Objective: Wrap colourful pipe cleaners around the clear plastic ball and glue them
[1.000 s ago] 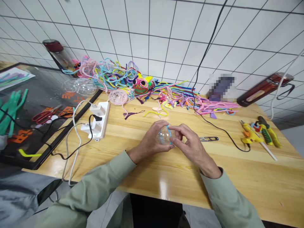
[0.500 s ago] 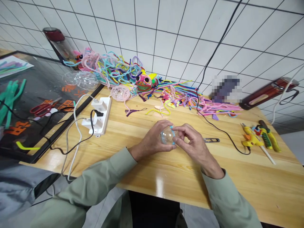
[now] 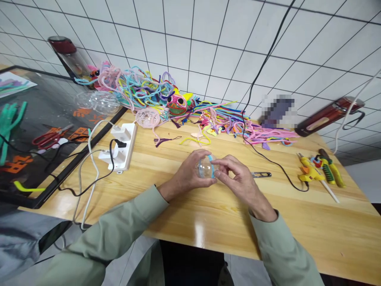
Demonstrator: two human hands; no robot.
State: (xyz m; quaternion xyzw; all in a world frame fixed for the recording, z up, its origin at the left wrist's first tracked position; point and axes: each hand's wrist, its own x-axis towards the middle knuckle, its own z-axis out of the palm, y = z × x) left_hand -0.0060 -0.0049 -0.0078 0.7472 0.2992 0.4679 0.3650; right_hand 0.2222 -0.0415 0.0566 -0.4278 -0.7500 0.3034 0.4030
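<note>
A clear plastic ball [image 3: 205, 168] with a light blue pipe cleaner [image 3: 212, 171] round it is held above the wooden table. My left hand [image 3: 189, 171] grips the ball from the left, its thumb below and its fingers over the top. At the ball's right side, my right hand [image 3: 238, 178] is closed, with thumb and index fingertips pressing at the blue pipe cleaner. The small contact between these fingertips is partly hidden. Just behind my right hand lies a pair of metal thread snips [image 3: 262, 174], partly covered by the hand.
A white power strip [image 3: 126, 153] with cables stands left. Along the wall lie a heap of pipe cleaners [image 3: 139, 89], a decorated ball [image 3: 176, 105] and tassels. A yellow glue gun [image 3: 308, 171], pliers [image 3: 327, 171] and a red flask [image 3: 330, 116] are right. Red scissors [image 3: 50, 137] lie far left.
The whole view has shifted slightly, moving the table things a little left. Both hands keep their hold at the ball, which appears turned slightly, showing more of the blue band.
</note>
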